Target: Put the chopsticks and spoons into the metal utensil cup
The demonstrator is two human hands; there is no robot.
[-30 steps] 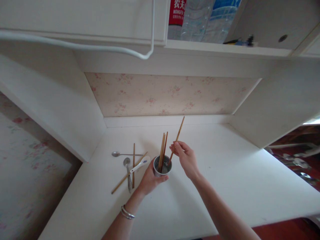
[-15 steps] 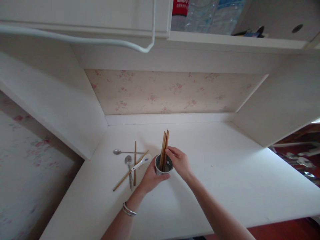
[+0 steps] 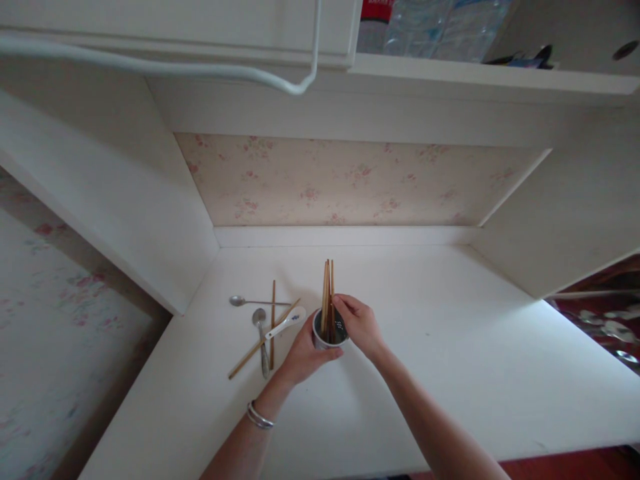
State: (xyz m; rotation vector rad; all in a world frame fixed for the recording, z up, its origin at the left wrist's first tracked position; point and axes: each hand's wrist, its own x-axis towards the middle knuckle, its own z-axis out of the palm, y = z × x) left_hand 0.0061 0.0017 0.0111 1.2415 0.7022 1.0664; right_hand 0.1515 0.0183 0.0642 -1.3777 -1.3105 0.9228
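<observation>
My left hand (image 3: 304, 355) is wrapped round a metal utensil holder (image 3: 330, 346) with small holes in its inner wall. Several wooden chopsticks (image 3: 325, 297) stand upright inside it, leaning toward its left side. At the holder's right, my right hand (image 3: 361, 325) pinches one chopstick (image 3: 333, 287) between thumb and fingertips; its lower end is inside the holder. Just left of my left hand lie a white ceramic spoon (image 3: 295, 317), a long-handled metal spoon (image 3: 237, 301), a shorter metal spoon (image 3: 259, 317) and two crossed chopsticks (image 3: 244, 361).
The white tabletop (image 3: 425, 373) runs between two side panels, with a floral back wall (image 3: 340, 180) behind. Overhead hang a cabinet (image 3: 175, 27), a white cable (image 3: 200, 70) and a shelf with plastic bottles (image 3: 415, 30). Metal items (image 3: 615, 330) sit beyond the right edge.
The chopstick in my right hand has shifted slightly within the holder and stands a little apart from the others. The view has moved slightly; the loose utensils lie as before.
</observation>
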